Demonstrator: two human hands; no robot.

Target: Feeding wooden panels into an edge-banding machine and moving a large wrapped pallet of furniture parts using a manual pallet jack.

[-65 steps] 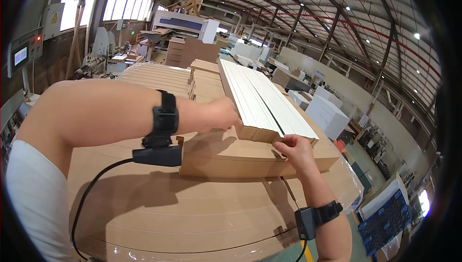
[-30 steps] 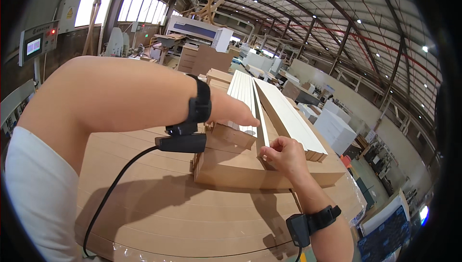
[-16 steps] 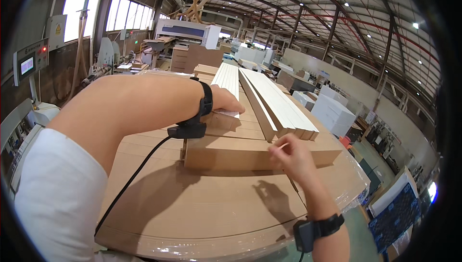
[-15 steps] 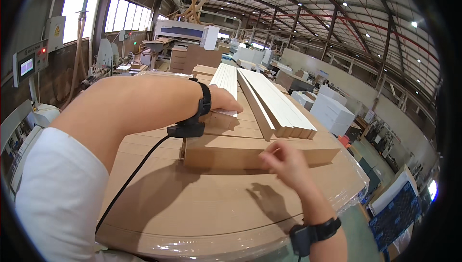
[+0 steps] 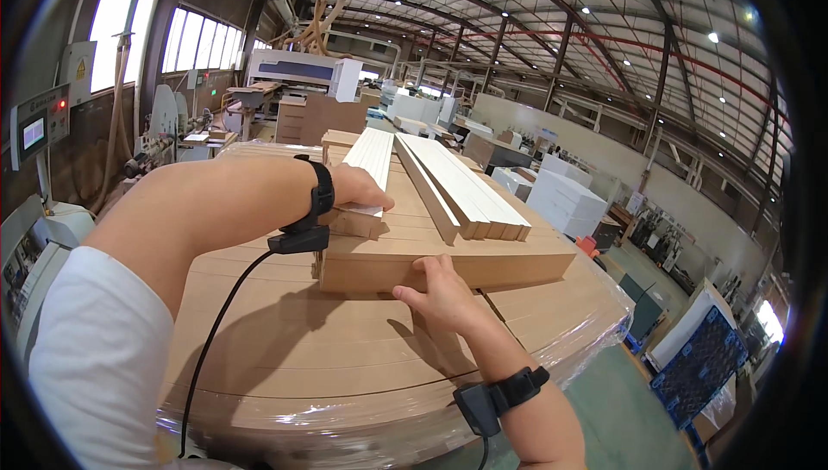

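Observation:
My left hand (image 5: 362,189) is closed over the near end of a bundle of narrow white-faced boards (image 5: 370,153), its fingertips at the bundle's right side. The bundle's brown end (image 5: 354,225) shows below the hand; the thumb is hidden. My right hand (image 5: 442,294) is open, thumb and fingers apart, at the front face of a thick brown board layer (image 5: 509,272). Whether its fingertips touch that face I cannot tell. To the right lies a second group of white-faced boards (image 5: 470,185), with one board (image 5: 429,190) tilted on edge along its left side.
Brown boards in clear plastic wrap (image 5: 552,366) form the stack under my hands. A black cable (image 5: 220,341) hangs from the left wrist strap. White blocks (image 5: 565,198) stand beyond on the right. A control panel (image 5: 39,129) is at the left, a blue pallet (image 5: 699,375) at the right.
My right hand has moved left along the brown front face, and its fingers have spread. My left hand stays on the white-faced bundle. The whole view has shifted slightly.

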